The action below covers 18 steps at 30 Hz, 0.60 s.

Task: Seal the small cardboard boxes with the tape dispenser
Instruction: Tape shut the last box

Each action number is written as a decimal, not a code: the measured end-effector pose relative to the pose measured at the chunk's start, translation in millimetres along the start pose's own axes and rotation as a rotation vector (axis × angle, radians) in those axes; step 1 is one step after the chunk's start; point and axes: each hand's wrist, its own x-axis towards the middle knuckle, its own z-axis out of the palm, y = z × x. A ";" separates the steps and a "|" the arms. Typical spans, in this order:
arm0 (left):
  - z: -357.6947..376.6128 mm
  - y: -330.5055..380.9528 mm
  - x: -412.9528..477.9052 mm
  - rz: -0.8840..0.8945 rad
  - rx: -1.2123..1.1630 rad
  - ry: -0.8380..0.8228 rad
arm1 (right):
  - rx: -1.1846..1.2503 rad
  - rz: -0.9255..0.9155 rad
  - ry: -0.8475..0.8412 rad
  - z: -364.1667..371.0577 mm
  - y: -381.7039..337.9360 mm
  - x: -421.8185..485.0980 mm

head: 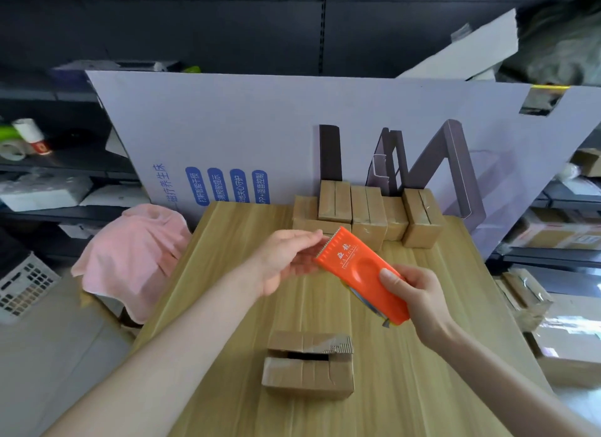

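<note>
An orange tape dispenser (361,270) with a toothed front edge hangs above the middle of the wooden table (208,306). My right hand (413,293) grips its rear end, thumb on top. My left hand (292,261) reaches in from the left, fingers straight, its fingertips touching the dispenser's toothed end. Below them, near the table's front, lies a small cardboard box (309,365) with its top flaps slightly apart, a dark gap showing. Several small cardboard boxes (367,215) are stacked at the table's far edge.
A large pale printed carton (260,137) stands upright behind the table. A pink cloth (130,251) drapes over something at the left. A white perforated crate (22,287) sits far left. Shelves with more cartons (559,231) line the right side.
</note>
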 end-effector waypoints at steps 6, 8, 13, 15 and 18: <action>13.5 10.2 -14.3 0.012 -0.050 -0.038 | 0.028 -0.025 -0.085 -13.3 -10.2 -1.0; 16.3 11.7 -18.2 0.007 -0.102 -0.053 | 0.060 -0.023 -0.131 -14.1 -14.9 -2.6; 17.9 15.6 -21.3 0.018 -0.133 -0.001 | 0.111 -0.029 -0.159 -14.7 -22.1 -4.0; 17.5 16.4 -21.3 -0.004 -0.158 0.003 | 0.111 -0.035 -0.156 -13.7 -23.1 -4.3; 14.3 16.5 -19.0 -0.061 -0.203 0.025 | 0.105 -0.039 -0.156 -11.7 -23.6 -4.5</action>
